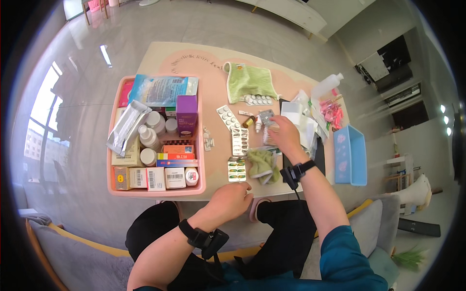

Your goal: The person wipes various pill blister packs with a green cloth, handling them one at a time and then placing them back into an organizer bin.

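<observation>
My right hand (pixel 287 136) reaches over the middle of the table, its fingertips at the edge of a silver blister pack (pixel 266 115). A bundle of thin sticks, apparently cotton swabs (pixel 270 135), lies under its thumb side; whether it grips either is hidden. My left hand (pixel 231 200) is at the table's front edge, loosely curled, thumb and forefinger apart with nothing visible between them. Just beyond it lies a blister pack of green-and-yellow capsules (pixel 237 171). Farther back are a partly used blister pack (pixel 240 142), a white-tablet pack (pixel 228 117), a small brown bottle (pixel 249 121) and a white dropper bottle (pixel 258 123).
A pink tray (pixel 201 182) at left holds medicine boxes, white bottles and pouches. Green cloths (pixel 251 82) (pixel 263 165) lie behind and in front of the packs. At right are plastic bags (pixel 304 100), a clear bottle (pixel 327 85), pink items (pixel 332 111) and a blue basket (pixel 358 156).
</observation>
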`<action>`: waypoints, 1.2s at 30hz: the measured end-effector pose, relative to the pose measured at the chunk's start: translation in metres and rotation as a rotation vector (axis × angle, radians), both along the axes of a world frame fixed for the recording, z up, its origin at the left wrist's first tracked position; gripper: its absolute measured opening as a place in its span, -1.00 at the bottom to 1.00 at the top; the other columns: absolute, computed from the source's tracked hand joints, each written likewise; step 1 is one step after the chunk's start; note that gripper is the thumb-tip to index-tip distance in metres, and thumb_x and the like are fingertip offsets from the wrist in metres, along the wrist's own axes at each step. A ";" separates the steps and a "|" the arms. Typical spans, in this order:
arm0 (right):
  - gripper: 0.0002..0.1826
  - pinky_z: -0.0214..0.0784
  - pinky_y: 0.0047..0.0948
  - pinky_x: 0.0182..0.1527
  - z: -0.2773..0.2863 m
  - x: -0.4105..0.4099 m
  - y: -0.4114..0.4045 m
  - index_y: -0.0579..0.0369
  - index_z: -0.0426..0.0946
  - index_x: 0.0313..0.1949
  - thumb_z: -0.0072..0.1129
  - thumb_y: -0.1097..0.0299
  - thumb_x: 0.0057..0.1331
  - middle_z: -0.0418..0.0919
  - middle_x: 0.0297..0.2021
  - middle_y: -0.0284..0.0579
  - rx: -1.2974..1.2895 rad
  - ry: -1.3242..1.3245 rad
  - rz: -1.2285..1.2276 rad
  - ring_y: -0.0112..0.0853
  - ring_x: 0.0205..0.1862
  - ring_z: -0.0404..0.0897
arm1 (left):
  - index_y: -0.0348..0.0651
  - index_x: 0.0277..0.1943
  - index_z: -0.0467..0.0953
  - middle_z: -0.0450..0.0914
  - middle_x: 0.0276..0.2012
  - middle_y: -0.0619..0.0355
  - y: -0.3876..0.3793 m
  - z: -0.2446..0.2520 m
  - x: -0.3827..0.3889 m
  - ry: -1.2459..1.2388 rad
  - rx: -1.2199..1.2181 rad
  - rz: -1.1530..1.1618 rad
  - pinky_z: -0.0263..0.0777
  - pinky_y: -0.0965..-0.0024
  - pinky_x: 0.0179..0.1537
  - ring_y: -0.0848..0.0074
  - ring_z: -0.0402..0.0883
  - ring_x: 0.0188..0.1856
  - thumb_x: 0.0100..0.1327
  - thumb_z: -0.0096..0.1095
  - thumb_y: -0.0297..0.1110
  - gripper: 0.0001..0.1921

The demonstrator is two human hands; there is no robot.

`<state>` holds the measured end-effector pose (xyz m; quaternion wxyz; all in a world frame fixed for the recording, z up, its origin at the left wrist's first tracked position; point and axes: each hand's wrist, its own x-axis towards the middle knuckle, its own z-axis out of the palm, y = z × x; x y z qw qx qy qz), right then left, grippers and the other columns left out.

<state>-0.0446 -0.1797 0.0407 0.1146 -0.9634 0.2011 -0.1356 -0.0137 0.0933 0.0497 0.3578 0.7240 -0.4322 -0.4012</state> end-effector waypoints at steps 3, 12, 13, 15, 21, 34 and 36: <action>-0.54 0.38 -0.23 0.05 -0.025 0.010 -0.013 0.11 0.48 0.04 0.26 0.38 0.11 0.54 0.00 -0.06 -0.139 -0.010 0.027 -0.14 0.05 0.51 | -0.32 -0.02 0.53 0.66 -0.21 -0.04 -0.009 -0.003 0.000 0.009 -0.002 -0.001 0.46 0.16 -0.05 0.12 0.62 -0.12 0.28 0.07 -0.26 -0.67; -0.67 0.44 -0.29 -0.03 -0.012 0.019 -0.020 0.13 0.51 0.02 0.10 0.33 0.28 0.58 -0.07 0.03 0.125 -0.022 -0.123 -0.17 -0.09 0.61 | -0.36 0.03 0.48 0.62 -0.12 -0.11 -0.017 -0.005 0.011 0.063 -0.038 0.102 0.48 0.24 -0.05 0.21 0.65 -0.11 0.33 0.08 -0.28 -0.66; -0.67 0.44 -0.29 -0.03 -0.007 0.014 -0.020 0.13 0.51 0.02 0.10 0.33 0.28 0.58 -0.07 0.03 0.126 -0.022 -0.123 -0.17 -0.09 0.61 | -0.37 0.04 0.47 0.61 -0.10 -0.10 -0.019 -0.003 0.012 0.070 -0.039 0.112 0.49 0.26 -0.05 0.23 0.65 -0.11 0.34 0.08 -0.26 -0.65; -0.70 0.48 -0.39 -0.12 0.011 0.004 -0.013 0.20 0.53 -0.03 0.02 0.27 0.38 0.62 -0.14 -0.07 0.418 -0.183 -0.215 -0.26 -0.17 0.64 | -0.38 0.08 0.44 0.61 -0.10 -0.09 -0.021 -0.008 0.015 0.084 -0.062 0.164 0.49 0.27 -0.05 0.24 0.65 -0.12 0.35 0.07 -0.25 -0.62; -0.69 0.49 -0.53 -0.17 0.037 -0.036 0.031 0.19 0.50 0.03 -0.05 0.25 0.46 0.58 -0.22 -0.32 1.324 -0.230 -0.184 -0.56 -0.22 0.57 | -0.42 0.19 0.33 0.58 -0.05 -0.09 -0.029 0.001 0.021 0.254 -0.208 0.482 0.47 0.30 -0.03 0.27 0.62 -0.06 0.38 0.06 -0.12 -0.48; -0.65 0.45 -0.53 -0.23 0.029 -0.061 0.074 0.17 0.50 0.06 0.15 0.31 0.33 0.64 -0.20 -0.17 0.565 -0.211 -0.150 -0.49 -0.29 0.59 | -0.24 0.27 0.24 0.52 0.07 -0.02 -0.033 0.000 0.020 1.201 -0.117 0.467 0.45 0.28 0.02 0.29 0.57 0.01 0.50 -0.25 -0.04 -0.51; -0.58 0.44 -0.46 -0.17 0.027 -0.065 0.063 0.18 0.51 0.02 0.29 0.25 0.21 0.61 -0.20 -0.13 0.399 -0.176 -0.172 -0.40 -0.24 0.59 | -0.25 0.27 0.23 0.53 0.04 -0.04 -0.033 -0.006 0.029 1.099 -0.125 0.695 0.45 0.28 -0.01 0.30 0.57 -0.02 0.50 -0.31 -0.03 -0.49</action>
